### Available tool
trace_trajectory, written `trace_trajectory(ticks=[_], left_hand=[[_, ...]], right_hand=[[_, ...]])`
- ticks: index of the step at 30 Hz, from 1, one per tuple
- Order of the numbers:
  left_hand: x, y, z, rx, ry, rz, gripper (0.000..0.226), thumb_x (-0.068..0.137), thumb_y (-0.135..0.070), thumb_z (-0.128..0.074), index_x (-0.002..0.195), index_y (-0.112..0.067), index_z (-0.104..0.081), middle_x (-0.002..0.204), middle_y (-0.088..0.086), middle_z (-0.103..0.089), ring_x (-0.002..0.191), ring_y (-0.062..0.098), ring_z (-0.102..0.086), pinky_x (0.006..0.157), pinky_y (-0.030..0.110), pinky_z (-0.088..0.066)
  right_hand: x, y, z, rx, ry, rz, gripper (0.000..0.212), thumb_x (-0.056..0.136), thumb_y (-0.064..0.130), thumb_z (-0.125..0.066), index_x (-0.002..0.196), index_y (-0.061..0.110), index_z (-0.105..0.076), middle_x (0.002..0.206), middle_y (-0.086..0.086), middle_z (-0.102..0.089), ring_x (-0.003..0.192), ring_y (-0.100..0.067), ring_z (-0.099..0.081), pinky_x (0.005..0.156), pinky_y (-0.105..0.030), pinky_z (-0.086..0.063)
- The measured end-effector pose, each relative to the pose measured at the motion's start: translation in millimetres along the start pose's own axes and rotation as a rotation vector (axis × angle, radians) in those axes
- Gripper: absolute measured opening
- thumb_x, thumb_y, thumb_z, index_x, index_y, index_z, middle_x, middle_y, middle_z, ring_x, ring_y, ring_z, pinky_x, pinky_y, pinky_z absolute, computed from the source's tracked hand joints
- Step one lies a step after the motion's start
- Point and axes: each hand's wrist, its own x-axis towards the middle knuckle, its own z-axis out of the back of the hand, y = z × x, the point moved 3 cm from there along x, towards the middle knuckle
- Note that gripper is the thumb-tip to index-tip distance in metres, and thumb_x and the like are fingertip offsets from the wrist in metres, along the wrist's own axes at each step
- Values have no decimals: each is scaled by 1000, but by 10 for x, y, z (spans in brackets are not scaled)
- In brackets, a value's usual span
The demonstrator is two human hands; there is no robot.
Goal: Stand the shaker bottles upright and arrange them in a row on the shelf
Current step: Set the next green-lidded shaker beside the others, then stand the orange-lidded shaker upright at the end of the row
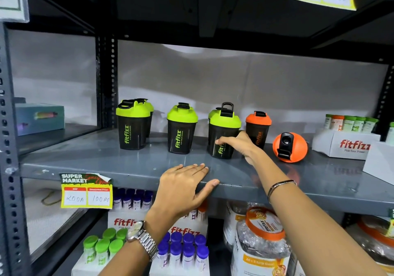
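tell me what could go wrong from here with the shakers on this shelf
1. The right hand grips the green-lidded black shaker, which stands very close to the upright orange-lidded shaker; shifting it could knock that one over.
2. The orange-lidded shaker lying on its side might roll along the grey metal shelf towards its front edge.

Left hand: my left hand (183,187) lies flat on the front lip of the grey shelf (96,165), holding nothing.
Right hand: my right hand (235,142) wraps the third green-lidded shaker (223,134).
Upright: two green shakers (133,124) at left, one green shaker (181,128), an orange shaker (258,128).
Lying down: an orange-lidded shaker (290,147), lid toward me.
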Motion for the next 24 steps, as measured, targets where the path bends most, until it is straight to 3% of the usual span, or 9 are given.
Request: trace_trajectory(ticks=[2,5,9,13,16,18,21,24], left_hand=[[0,8,-2,0,2,2,49,87,-51,-42,97,-17,-76,99,-1,-75,95,12,-69,83,33,-54],[-4,11,-5,11,11,1,49,86,-51,-42,97,-17,-75,99,-1,-75,94,12,-69,83,34,-54],[-4,9,4,34,1,-5,49,86,-51,-41,97,-18,-76,99,0,-75,94,13,-69,83,34,-54],[52,-88,6,27,-62,18,48,83,-51,-44,95,-17,-76,95,0,-76,91,15,-71,81,34,-54],[167,-335,-71,16,-48,-54,49,82,-53,-45,96,-17,-76,97,0,-75,94,13,-69,83,34,-53],[227,-488,-149,0,-6,-99,48,82,-54,-48,97,-17,-76,100,-2,-75,97,13,-68,84,33,-53],[219,-561,-244,10,46,-118,46,83,-53,-50,98,-17,-75,101,-2,-74,97,12,-68,81,31,-54],[191,-543,-280,44,65,-127,53,85,-56,-40,100,-19,-74,103,-3,-74,96,11,-68,78,29,-55]], right_hand=[[-20,9,7,30,35,-11,39,63,19,-76,99,12,-63,106,-7,-68,100,-20,-60,67,-24,-43],[-34,-27,40,54,44,-21,46,62,20,-79,103,11,-60,113,-7,-66,105,-20,-58,80,-29,-43],[-77,-71,254,-89,-47,39,91,60,26,-82,136,10,-34,139,-10,-43,131,-28,-38,106,-42,-35],[-154,13,801,-304,-273,269,82,58,23,-82,130,16,-44,134,-14,-50,124,-33,-45,104,-43,-37],[-162,-34,1313,-507,-404,301,79,59,20,-79,130,15,-46,134,-15,-51,125,-35,-43,101,-41,-37],[-125,-153,1587,-639,-325,213,85,59,14,-77,135,15,-40,140,-13,-45,129,-34,-39,105,-42,-34],[-92,-354,1731,-902,-64,114,101,56,8,-75,143,15,-26,147,-14,-36,134,-33,-34,108,-45,-32],[-92,-421,1704,-1008,29,148,108,49,31,-65,146,19,-19,148,-11,-34,132,-33,-35,107,-42,-33]])
